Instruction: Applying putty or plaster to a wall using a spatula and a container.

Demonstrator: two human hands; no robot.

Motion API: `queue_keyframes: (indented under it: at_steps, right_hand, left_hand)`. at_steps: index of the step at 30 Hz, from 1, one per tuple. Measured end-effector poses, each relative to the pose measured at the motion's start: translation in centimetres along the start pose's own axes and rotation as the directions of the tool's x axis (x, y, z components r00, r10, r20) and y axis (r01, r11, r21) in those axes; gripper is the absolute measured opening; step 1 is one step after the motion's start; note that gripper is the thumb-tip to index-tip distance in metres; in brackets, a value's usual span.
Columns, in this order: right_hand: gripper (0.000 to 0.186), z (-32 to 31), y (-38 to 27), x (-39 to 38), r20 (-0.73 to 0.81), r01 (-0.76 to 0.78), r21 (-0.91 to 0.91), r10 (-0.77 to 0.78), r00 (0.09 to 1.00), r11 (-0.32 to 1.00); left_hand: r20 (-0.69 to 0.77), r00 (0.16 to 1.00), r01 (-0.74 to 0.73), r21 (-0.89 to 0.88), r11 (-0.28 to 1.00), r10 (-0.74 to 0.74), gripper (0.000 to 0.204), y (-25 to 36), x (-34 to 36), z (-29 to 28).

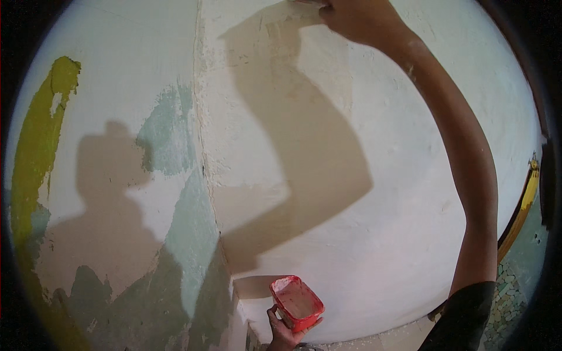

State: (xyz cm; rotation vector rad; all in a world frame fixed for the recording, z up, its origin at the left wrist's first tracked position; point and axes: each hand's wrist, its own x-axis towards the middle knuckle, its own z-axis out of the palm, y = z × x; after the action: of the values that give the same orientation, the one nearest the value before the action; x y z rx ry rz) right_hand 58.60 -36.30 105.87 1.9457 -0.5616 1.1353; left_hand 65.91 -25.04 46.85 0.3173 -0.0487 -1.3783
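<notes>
The pale wall (410, 175) at centre-right looks mostly coated; green patches (172, 131) left of centre seem uncoated. The frame's top edge crops the right hand (356, 19), grip unclear. Lower centre, a red tub (305, 323) of pale paste (295, 299) sits clasped in the left hand (283, 337).

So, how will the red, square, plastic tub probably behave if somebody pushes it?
The red tub is probably stiff: its rim looks unbent in the left grip. It may feel heavy for its size, as pale paste-like material seems to fill much of it. Pale smears inside could make its edge slippery.
</notes>
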Motion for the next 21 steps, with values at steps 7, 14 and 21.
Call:
queue_keyframes:
  at_steps: [7,14,21]
  right_hand:
    - [0.032,6.0,-6.0,-6.6,-0.074,0.431,0.196,-0.425,0.902,0.881]
    - [0.038,5.1,-5.7,-6.2,0.055,0.335,0.133,-0.344,0.937,0.933]
    - [0.030,3.8,-2.8,-1.9,-0.085,0.196,-0.148,-0.210,0.974,0.969]
  left_hand:
    - [-0.032,0.999,0.002,0.009,1.000,-0.001,0.081,1.2,0.1,0.1]
    - [-0.077,0.997,-0.022,-0.009,1.000,0.021,0.078,0.6,-0.5,1.7]
    - [-0.175,0.985,-0.007,-0.064,0.998,-0.005,0.080,0.1,-0.5,0.9]
